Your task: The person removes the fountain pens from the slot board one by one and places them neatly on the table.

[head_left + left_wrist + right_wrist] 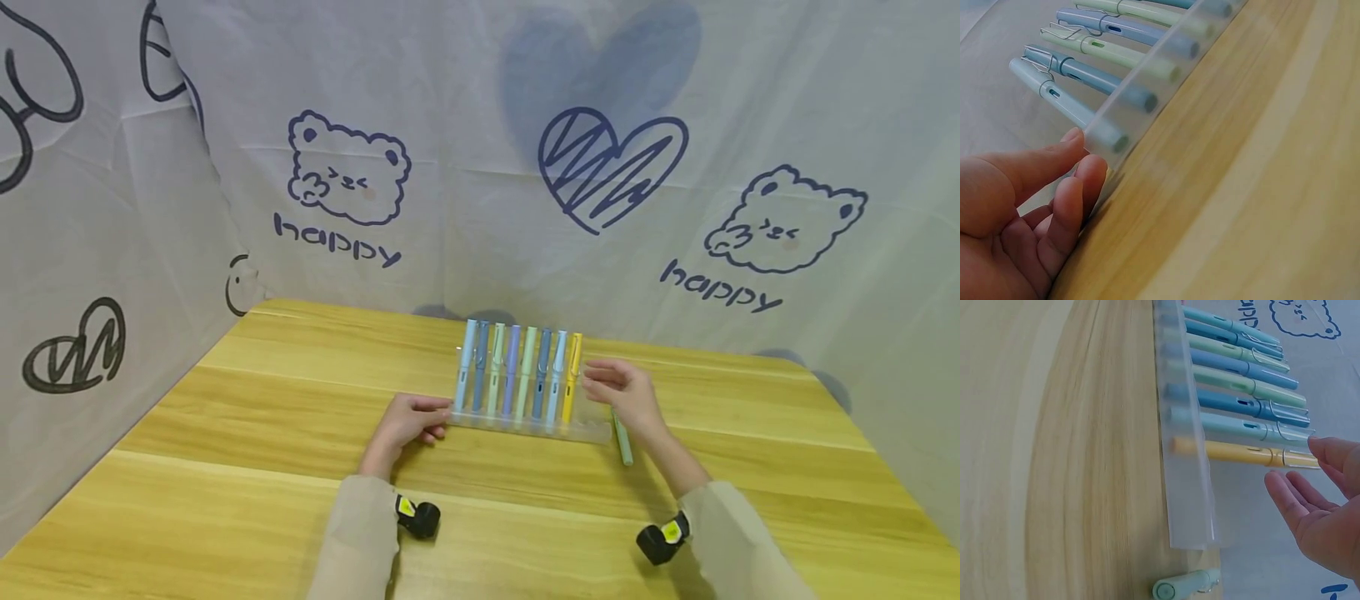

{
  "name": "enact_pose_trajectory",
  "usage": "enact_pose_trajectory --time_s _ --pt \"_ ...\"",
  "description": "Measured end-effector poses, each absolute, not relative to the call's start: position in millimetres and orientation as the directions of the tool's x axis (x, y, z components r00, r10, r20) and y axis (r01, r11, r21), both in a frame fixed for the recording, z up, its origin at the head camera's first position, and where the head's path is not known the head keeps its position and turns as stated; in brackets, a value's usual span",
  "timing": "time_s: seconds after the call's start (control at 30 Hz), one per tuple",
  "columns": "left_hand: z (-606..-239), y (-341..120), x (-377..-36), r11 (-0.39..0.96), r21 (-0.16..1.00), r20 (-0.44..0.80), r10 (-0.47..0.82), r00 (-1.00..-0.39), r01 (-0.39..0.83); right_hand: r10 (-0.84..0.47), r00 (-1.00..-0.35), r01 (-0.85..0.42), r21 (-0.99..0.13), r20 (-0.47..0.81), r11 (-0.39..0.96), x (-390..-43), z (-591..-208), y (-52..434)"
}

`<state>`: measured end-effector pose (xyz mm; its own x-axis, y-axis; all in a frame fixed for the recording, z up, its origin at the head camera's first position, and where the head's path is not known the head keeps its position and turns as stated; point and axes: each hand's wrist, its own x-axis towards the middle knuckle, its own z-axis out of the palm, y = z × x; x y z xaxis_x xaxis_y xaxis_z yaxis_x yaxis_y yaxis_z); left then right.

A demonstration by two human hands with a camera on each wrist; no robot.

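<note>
The left hand [407, 422] pinches one corner of the clear pen rack [592, 432]. The right hand [628, 398], fingers spread, is beside the yellow capped pen [572, 375].

We saw smooth plastic pens [512, 371] with a soft gloss, their clips [1289, 414] of thin, shiny metal wire. The holder [1188, 512] looked to us like translucent plastic, frosted and smooth. The desk [517, 533] showed us a smooth wood-grain surface with a faint sheen, while the backdrop [465, 83] was matt, creased cloth and the sleeves [354, 533] seemed matt fabric.
</note>
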<state>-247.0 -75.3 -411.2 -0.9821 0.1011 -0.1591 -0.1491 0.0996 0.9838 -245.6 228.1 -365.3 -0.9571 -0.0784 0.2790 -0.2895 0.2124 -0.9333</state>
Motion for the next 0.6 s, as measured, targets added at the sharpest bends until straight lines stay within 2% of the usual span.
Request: enact_pose_trajectory --time_s 0.2,0.6 --pt "-411 -75 -247 0.099 0.983 -0.163 0.102 -0.981 -0.153 -0.054 -0.976 -0.217 -0.932 0.211 0.291 -240 -355 216" --pt "-413 -75 -248 0.103 0.984 -0.157 0.103 -0.982 -0.146 -0.040 -0.983 -0.185 -0.936 0.182 0.298 -249 -362 212"
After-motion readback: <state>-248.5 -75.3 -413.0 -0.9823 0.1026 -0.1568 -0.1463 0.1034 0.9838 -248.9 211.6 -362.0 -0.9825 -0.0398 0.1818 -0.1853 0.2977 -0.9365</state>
